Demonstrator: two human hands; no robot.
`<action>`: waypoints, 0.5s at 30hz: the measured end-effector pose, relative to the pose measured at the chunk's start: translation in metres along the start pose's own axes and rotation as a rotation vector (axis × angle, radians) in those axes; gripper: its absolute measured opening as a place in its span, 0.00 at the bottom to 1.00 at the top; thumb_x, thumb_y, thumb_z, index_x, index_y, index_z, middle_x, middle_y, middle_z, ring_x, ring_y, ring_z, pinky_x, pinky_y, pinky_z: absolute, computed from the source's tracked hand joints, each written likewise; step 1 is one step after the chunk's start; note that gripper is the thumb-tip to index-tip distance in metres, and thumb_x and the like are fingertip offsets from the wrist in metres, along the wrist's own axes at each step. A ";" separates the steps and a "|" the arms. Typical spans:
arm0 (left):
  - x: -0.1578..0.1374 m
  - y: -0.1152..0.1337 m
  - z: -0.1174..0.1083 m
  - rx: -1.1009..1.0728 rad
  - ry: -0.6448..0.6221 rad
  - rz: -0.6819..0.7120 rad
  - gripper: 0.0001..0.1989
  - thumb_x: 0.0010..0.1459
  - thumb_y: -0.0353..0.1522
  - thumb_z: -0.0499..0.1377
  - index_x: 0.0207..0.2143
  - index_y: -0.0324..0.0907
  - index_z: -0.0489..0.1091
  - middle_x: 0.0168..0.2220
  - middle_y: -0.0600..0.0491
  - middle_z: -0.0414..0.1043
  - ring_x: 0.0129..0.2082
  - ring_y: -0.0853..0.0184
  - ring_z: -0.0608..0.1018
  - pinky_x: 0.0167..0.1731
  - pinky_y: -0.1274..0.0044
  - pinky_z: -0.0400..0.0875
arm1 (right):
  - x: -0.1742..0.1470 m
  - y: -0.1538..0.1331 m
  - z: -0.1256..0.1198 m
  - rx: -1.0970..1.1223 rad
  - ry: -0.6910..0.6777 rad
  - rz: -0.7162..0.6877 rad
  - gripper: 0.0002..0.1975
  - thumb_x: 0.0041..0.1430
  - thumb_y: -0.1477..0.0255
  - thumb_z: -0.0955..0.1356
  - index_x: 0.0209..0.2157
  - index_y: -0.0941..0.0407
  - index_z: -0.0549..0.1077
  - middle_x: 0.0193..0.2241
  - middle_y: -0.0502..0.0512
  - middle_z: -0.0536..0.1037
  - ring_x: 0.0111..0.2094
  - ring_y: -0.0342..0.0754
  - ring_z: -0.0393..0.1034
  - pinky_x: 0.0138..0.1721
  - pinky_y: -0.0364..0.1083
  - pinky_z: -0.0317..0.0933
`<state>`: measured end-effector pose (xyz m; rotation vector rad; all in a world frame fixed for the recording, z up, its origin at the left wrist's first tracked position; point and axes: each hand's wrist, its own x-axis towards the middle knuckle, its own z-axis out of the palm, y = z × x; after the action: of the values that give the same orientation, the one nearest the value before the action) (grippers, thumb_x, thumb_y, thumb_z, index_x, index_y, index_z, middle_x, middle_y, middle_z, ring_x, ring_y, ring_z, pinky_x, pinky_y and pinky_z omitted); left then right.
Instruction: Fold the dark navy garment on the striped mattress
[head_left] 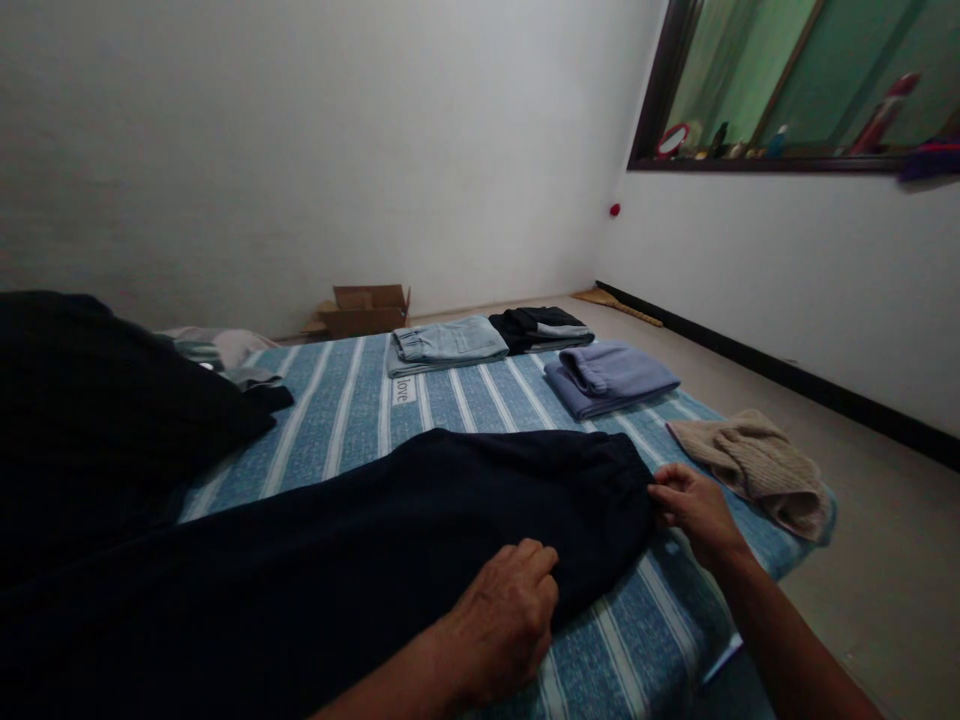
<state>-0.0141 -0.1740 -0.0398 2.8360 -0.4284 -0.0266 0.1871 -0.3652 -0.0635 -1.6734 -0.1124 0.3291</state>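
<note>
A pair of dark navy trousers [420,530] lies stretched across the bed, its gathered waistband toward the right. My right hand [694,510] pinches the waistband's edge between thumb and fingers. Closer to me, my left hand [514,610] is closed at the near edge of the same trousers, its fingers curled down on the cloth and the fingertips hidden. Beyond the waistband sit folded lavender trousers [615,378], and a beige knitted garment [757,465] lies just past my right hand.
Folded light-blue jeans [454,342] and a black-and-grey folded garment [544,328] lie at the bed's far edge. A large dark clothes heap [97,410] rises on the left. The striped bedsheet [349,400] ends at the right above the floor. A cardboard box [367,310] stands by the wall.
</note>
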 end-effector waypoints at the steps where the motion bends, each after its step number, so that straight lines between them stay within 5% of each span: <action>1: 0.000 0.001 -0.004 0.000 -0.029 -0.005 0.09 0.53 0.27 0.52 0.37 0.39 0.67 0.50 0.44 0.66 0.49 0.58 0.68 0.48 0.66 0.66 | 0.000 0.001 0.000 -0.011 0.002 -0.002 0.15 0.35 0.68 0.71 0.27 0.56 0.65 0.14 0.41 0.64 0.14 0.40 0.59 0.15 0.39 0.55; 5: 0.009 0.002 -0.026 -0.029 -0.123 -0.035 0.07 0.56 0.34 0.53 0.33 0.40 0.67 0.42 0.46 0.70 0.42 0.60 0.72 0.44 0.67 0.69 | -0.001 -0.002 0.002 -0.057 0.007 -0.013 0.18 0.36 0.70 0.70 0.34 0.57 0.67 0.14 0.39 0.62 0.15 0.40 0.59 0.15 0.39 0.54; 8: 0.034 -0.002 -0.036 -0.037 -0.065 -0.059 0.09 0.59 0.35 0.51 0.32 0.40 0.67 0.38 0.47 0.70 0.37 0.62 0.73 0.39 0.70 0.70 | -0.003 -0.006 0.002 -0.085 -0.003 -0.013 0.21 0.37 0.70 0.69 0.37 0.57 0.68 0.15 0.39 0.61 0.15 0.40 0.59 0.15 0.39 0.54; 12: 0.079 -0.015 -0.024 -0.019 0.136 -0.130 0.12 0.60 0.35 0.50 0.43 0.39 0.65 0.50 0.45 0.66 0.50 0.59 0.68 0.48 0.68 0.65 | -0.003 -0.007 0.001 -0.122 -0.023 -0.010 0.22 0.37 0.69 0.68 0.39 0.58 0.69 0.16 0.41 0.63 0.17 0.41 0.60 0.17 0.40 0.55; 15: 0.097 -0.026 -0.001 -0.033 0.105 -0.256 0.27 0.58 0.45 0.52 0.55 0.39 0.57 0.61 0.41 0.52 0.61 0.52 0.54 0.55 0.59 0.55 | -0.003 -0.006 -0.002 -0.152 -0.046 -0.018 0.21 0.39 0.68 0.68 0.39 0.57 0.69 0.17 0.42 0.64 0.18 0.43 0.61 0.18 0.41 0.55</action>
<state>0.0864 -0.1783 -0.0433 2.8243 -0.0416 0.0634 0.1851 -0.3669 -0.0574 -1.8143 -0.1907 0.3532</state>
